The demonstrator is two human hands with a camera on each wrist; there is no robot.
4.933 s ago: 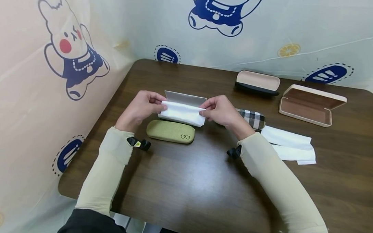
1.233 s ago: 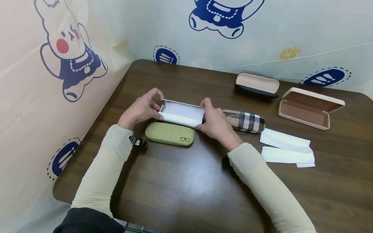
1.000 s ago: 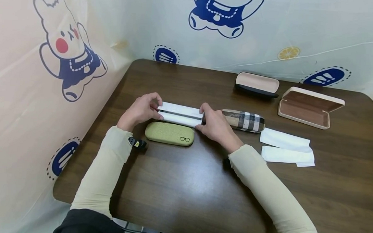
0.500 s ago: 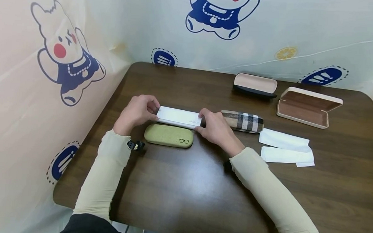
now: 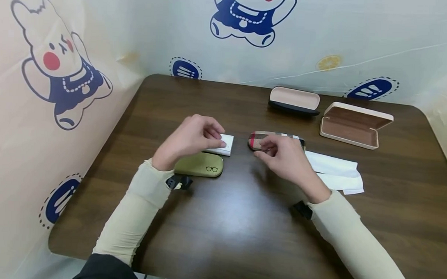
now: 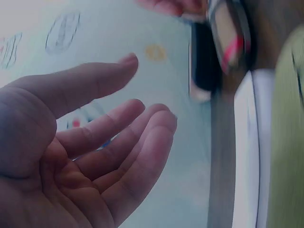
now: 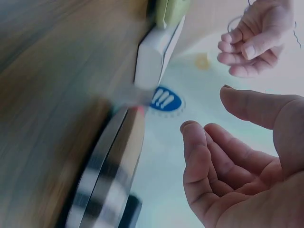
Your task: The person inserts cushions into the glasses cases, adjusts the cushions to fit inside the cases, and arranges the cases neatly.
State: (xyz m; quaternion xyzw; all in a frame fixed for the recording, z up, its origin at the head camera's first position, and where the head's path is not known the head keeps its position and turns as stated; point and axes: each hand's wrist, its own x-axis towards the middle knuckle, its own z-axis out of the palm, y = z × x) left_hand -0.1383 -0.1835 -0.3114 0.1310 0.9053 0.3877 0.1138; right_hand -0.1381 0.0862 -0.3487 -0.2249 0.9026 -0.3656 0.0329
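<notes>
White rectangular box, plaid round-ended case: long axes left-right. Left hand, right hand: fingers loosely bent, holding nothing.

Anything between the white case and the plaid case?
Nothing: a strip of bare dark tabletop separates the white case from the plaid case, as the head view shows.

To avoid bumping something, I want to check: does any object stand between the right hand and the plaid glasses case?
Nothing visible stands between them: in the right wrist view, only open space separates the right hand from the plaid glasses case. The white cloths lie by its right end, outside that gap.
</notes>
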